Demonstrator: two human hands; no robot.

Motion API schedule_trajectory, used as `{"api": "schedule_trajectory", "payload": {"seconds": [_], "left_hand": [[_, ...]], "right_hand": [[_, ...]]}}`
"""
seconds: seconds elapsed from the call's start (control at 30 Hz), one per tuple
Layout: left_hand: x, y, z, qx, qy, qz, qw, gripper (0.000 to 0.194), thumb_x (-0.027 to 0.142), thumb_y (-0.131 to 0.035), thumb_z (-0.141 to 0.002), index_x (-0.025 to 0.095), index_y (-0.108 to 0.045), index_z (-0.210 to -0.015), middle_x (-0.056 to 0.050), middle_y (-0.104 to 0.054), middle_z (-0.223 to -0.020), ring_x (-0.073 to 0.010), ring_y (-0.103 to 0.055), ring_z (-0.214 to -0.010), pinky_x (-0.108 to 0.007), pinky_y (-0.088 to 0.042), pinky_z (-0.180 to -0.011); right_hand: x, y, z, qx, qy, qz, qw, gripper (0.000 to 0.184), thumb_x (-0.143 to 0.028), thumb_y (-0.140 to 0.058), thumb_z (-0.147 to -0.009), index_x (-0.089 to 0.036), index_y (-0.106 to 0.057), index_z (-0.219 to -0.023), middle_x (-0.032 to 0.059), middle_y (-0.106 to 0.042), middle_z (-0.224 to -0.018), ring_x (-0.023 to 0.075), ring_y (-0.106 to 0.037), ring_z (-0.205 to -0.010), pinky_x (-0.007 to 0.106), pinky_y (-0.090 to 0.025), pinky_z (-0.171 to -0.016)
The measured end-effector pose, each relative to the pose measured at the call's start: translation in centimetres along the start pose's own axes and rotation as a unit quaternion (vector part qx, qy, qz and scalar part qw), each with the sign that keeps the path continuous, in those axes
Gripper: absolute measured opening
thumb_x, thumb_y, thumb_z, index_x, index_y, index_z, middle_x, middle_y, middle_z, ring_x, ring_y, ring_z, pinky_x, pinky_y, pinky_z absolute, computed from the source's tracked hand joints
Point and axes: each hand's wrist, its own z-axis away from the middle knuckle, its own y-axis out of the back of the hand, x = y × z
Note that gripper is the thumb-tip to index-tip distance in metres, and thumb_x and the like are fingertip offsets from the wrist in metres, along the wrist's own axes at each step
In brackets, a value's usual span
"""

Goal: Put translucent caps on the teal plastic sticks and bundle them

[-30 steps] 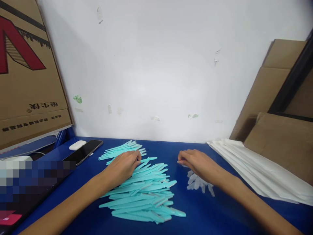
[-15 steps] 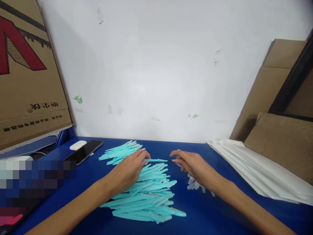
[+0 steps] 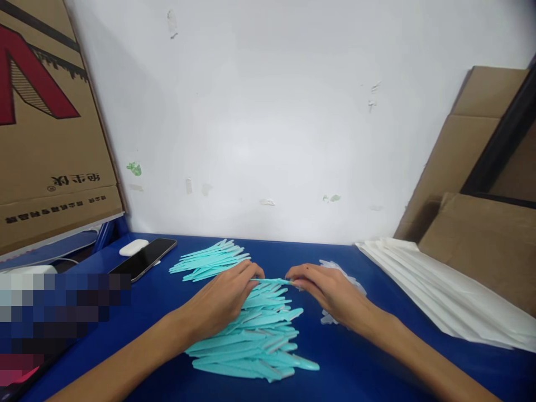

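My left hand [image 3: 224, 298] pinches one end of a thin teal plastic stick [image 3: 272, 281], held level just above the big pile of teal sticks [image 3: 255, 340]. My right hand [image 3: 329, 290] has its fingers closed at the stick's other end, over a small heap of clear plastic caps [image 3: 343, 279]; I cannot make out a cap between its fingertips. A second, smaller bundle of teal sticks [image 3: 209, 258] lies farther back on the blue table [image 3: 347, 368].
A black phone [image 3: 144, 259] and a white earbud case [image 3: 133, 247] lie at the left. A printed cardboard box [image 3: 46, 123] leans at far left. White sheets [image 3: 444, 290] and brown cardboard [image 3: 481, 240] fill the right side. A white wall stands behind.
My left hand lifted one teal stick out of the pile. My right hand left the clear caps and moved left to meet the stick's free end.
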Motion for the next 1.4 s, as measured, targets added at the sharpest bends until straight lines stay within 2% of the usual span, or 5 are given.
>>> {"api": "schedule_trajectory", "payload": {"seconds": [0.37,0.63,0.97,1.2,1.4], "left_hand": [[1.2,-0.7,0.5,0.024,-0.062,0.035,0.997,0.022,0.022,-0.041,-0.106,0.024,-0.060,-0.117,-0.001,-0.064,-0.100,-0.0148,-0.059,-0.082,-0.027,-0.046,-0.071],[-1.6,0.7,-0.9,0.134,0.000,-0.119,0.984,0.028,0.021,-0.043,-0.104,0.019,-0.066,-0.119,-0.008,-0.070,-0.111,-0.0237,-0.064,-0.101,-0.037,-0.049,-0.089],[-4.8,2.9,-0.7,0.031,0.121,-0.305,0.944,0.029,0.010,-0.043,-0.095,0.010,-0.071,-0.092,-0.018,-0.069,-0.089,-0.0347,-0.065,-0.088,-0.043,-0.048,-0.074],[-3.0,1.6,-0.5,-0.018,0.099,-0.172,0.980,0.019,0.033,-0.055,-0.097,0.023,-0.072,-0.095,-0.007,-0.070,-0.094,-0.0264,-0.065,-0.092,-0.033,-0.048,-0.073],[-3.0,1.1,-0.2,-0.024,0.144,-0.097,0.985,0.017,0.035,-0.058,-0.092,0.023,-0.070,-0.094,-0.005,-0.071,-0.089,-0.0240,-0.067,-0.082,-0.029,-0.046,-0.063]], "right_hand": [[-1.9,-0.7,0.5,0.028,0.086,0.005,0.996,0.022,-0.019,-0.044,-0.105,-0.022,-0.063,-0.114,0.0035,-0.073,-0.096,0.0141,-0.068,-0.083,0.023,-0.052,-0.072],[-1.6,0.7,-0.3,0.122,-0.020,0.139,0.983,0.029,-0.023,-0.048,-0.103,-0.023,-0.054,-0.131,0.0067,-0.070,-0.120,0.0205,-0.067,-0.107,0.036,-0.052,-0.093],[2.5,1.1,0.7,-0.066,-0.107,0.362,0.924,0.011,-0.017,-0.064,-0.092,-0.019,-0.073,-0.096,0.0089,-0.074,-0.090,0.0303,-0.066,-0.100,0.053,-0.041,-0.099],[3.0,0.3,1.0,-0.092,-0.103,0.359,0.923,0.022,-0.004,-0.057,-0.089,-0.019,-0.073,-0.082,0.0083,-0.074,-0.081,0.0278,-0.068,-0.090,0.057,-0.032,-0.105],[1.7,0.5,0.2,-0.136,-0.085,0.331,0.930,0.048,0.014,-0.052,-0.073,-0.018,-0.071,-0.104,0.0059,-0.073,-0.080,0.0256,-0.069,-0.092,0.056,-0.031,-0.109]]}}
